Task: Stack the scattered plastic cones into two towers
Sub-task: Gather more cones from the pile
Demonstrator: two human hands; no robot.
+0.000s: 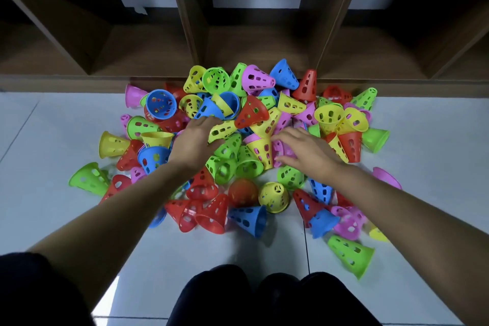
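Note:
A heap of several perforated plastic cones in red, yellow, green, blue and pink (248,124) lies scattered on the pale floor. My left hand (194,140) rests on the heap's middle left, its fingers and thumb around a lying yellow cone (221,130). My right hand (307,149) hovers palm down over the middle right with fingers spread, just above pink cones (280,149) and beside an upright yellow cone (262,149). No stack stands anywhere.
A dark wooden shelf unit (190,34) with open compartments runs along the far side, right behind the heap. Loose cones lie out to the sides, such as a green one (350,255) near right. My dark-clothed knees (264,296) are at the bottom.

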